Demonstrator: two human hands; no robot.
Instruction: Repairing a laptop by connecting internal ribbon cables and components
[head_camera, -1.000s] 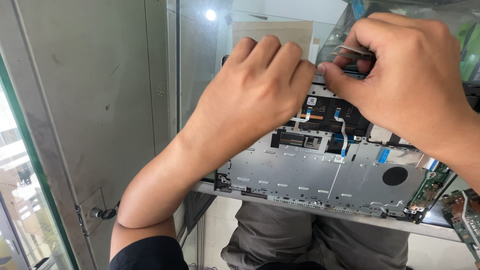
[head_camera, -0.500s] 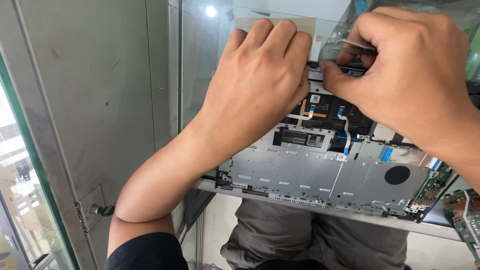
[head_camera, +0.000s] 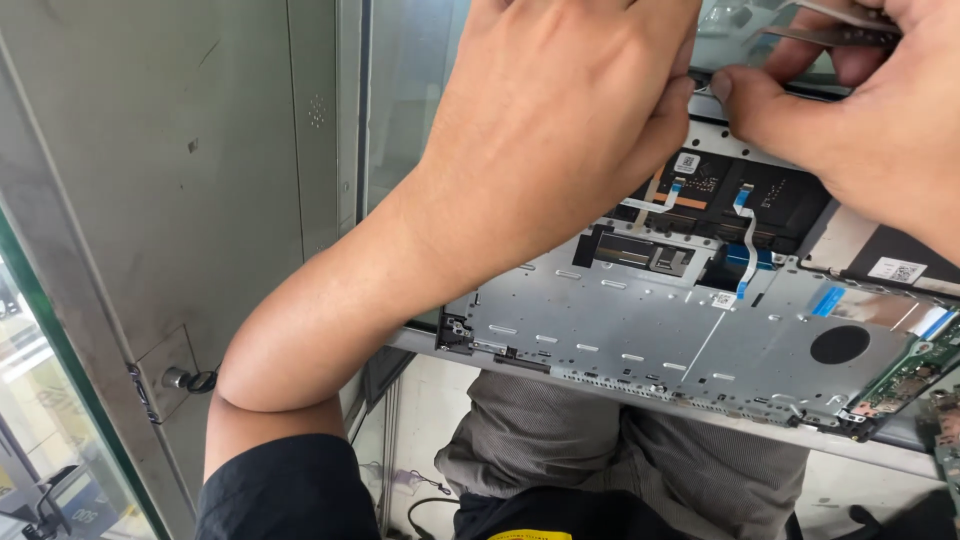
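Observation:
An opened laptop chassis (head_camera: 650, 320) lies upside down on a glass counter, showing its silver metal plate, a black touchpad board (head_camera: 770, 200) and thin white-and-blue ribbon cables (head_camera: 746, 240). My left hand (head_camera: 560, 130) reaches across it, fingers curled down over the chassis's far edge. My right hand (head_camera: 860, 110) is at the top right, pinching metal tweezers (head_camera: 835, 32), its thumb tip close to my left fingertips at that far edge. The spot under the fingers is hidden.
A green circuit board (head_camera: 915, 372) sits at the chassis's right end. A grey metal panel with a small lock (head_camera: 185, 378) and a glass pane stand to the left. My knees in grey trousers (head_camera: 620, 450) show beneath the counter's front edge.
Both hands have shifted up toward the far edge of the chassis. The right hand with the tweezers now sits partly out of the top of the view.

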